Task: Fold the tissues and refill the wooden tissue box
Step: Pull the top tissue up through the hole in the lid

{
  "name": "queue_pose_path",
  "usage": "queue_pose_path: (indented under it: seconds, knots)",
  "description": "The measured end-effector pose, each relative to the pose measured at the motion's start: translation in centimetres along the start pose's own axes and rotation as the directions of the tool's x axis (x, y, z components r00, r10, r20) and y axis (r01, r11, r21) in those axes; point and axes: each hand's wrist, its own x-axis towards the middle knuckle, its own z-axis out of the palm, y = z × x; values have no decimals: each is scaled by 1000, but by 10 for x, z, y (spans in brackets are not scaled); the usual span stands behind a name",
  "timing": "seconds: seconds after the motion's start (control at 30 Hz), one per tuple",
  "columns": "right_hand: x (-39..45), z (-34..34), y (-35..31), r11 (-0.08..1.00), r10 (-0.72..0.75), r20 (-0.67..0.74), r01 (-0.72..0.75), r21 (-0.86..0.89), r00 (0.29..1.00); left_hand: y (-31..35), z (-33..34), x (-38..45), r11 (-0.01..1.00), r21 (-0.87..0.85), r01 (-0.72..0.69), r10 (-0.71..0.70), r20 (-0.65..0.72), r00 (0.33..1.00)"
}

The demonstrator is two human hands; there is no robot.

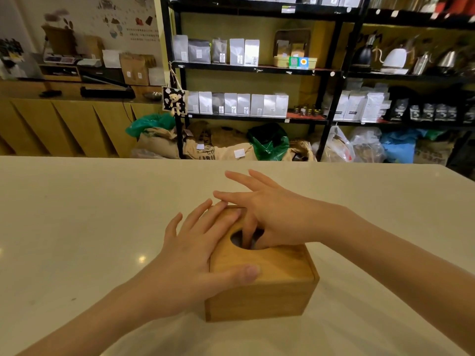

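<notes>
A square wooden tissue box stands on the pale table in front of me. Its lid has a round hole in the top, dark inside. My left hand lies flat on the box's left side, with fingers spread over the lid and the thumb across the near edge. My right hand hovers over the far right of the lid, its thumb and a finger dipped into the hole and the other fingers stretched out. No tissue shows anywhere in the view.
Behind the table's far edge, black shelves hold white and dark pouches, kettles and jars. Sacks and plastic bags lie on the floor below. At the back left runs a wooden counter.
</notes>
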Motion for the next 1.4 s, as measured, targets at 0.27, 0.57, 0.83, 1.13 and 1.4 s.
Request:
queue_pose_path:
  seconds: [0.27,0.57,0.83,1.13,1.4]
  knots:
    - [-4,5,1,998,-19,-70,23,55,997,2,-2,-1,999,-31,-28,29,22,999]
    - [-17,-2,8,977,58,-150,-25,212,987,-1,-1,-2,999,-17,-30,30,15,999]
    - [-26,-12,20,830,142,41,-141,539,989,-2,-4,1,999,-48,-26,25,-12,1000]
    - [-22,-8,24,672,134,141,-195,714,981,8,-12,19,963,-244,-118,31,-331,943]
    - [-41,11,-11,866,446,-466,-238,439,764,8,-16,32,967,-149,-208,97,-538,838]
